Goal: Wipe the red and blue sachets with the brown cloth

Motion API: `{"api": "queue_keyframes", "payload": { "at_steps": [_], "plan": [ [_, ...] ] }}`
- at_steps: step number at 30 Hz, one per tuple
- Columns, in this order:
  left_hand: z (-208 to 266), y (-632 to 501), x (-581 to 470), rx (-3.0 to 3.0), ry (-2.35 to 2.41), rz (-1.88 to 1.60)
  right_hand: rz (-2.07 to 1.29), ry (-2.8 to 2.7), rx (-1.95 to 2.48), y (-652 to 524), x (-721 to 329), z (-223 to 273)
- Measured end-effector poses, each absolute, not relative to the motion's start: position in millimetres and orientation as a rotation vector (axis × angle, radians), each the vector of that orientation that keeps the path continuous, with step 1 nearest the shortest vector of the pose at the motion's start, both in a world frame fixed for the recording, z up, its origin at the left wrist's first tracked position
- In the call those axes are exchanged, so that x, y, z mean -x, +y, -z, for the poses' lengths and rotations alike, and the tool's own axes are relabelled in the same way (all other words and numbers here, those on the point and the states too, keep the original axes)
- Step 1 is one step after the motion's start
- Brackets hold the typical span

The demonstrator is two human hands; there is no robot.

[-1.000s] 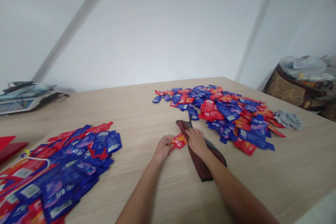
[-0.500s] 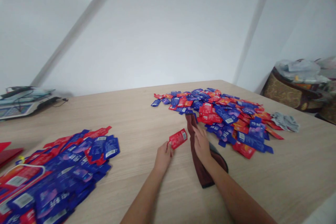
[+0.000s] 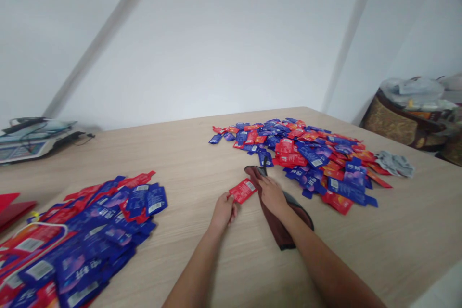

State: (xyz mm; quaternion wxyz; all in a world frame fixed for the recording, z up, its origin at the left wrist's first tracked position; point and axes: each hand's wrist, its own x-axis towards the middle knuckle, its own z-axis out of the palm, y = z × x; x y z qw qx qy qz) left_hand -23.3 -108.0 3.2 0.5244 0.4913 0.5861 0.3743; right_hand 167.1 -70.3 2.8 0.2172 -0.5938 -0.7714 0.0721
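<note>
Wall (image 3: 231,48), white, filling the upper frame. Table (image 3: 173,149), pale wood grain, across the middle and lower frame. Patterned brown furniture (image 3: 390,120), plastic bags on top, right edge. Right heap (image 3: 306,154), many red and blue packets, right of centre. Left heap (image 3: 97,236), similar packets, lower left, cut by the frame edge. Flat white device (image 3: 36,147) bearing dark items and cords, left edge. Brown cloth (image 3: 274,224), dark-trimmed, lying partly folded just right of lower centre. Grey cloth (image 3: 395,163), crumpled, beside the right heap's right end. Right hand (image 3: 273,196), palm down on the brown cloth's upper part; whether its fingers grip or only rest cannot be told. Left hand (image 3: 224,209), lower centre, closed on one packet's left end. Red packet (image 3: 243,191), one, barcode showing, pinched there between left hand and brown cloth; contact with the latter unclear.
</note>
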Motion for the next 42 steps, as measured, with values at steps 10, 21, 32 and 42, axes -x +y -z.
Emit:
{"api": "queue_keyframes", "payload": {
  "at_steps": [10, 21, 32, 42],
  "plan": [
    [3, -102, 21, -1.306, 1.489, -0.757, -0.198, -2.347, 1.26, -109, -127, -9],
    [-4, -96, 44, -0.62, 1.265, -1.431, -0.137, -2.078, 1.728, -73, -172, 1],
    [-11, -95, 63, -0.287, 1.094, -1.883, -0.347, -1.591, 1.362, -58, -180, 21],
    [0, -28, -76, -2.061, 1.539, -0.945, -0.334, -1.07, 1.312, -55, -190, 19]
  ]
}}
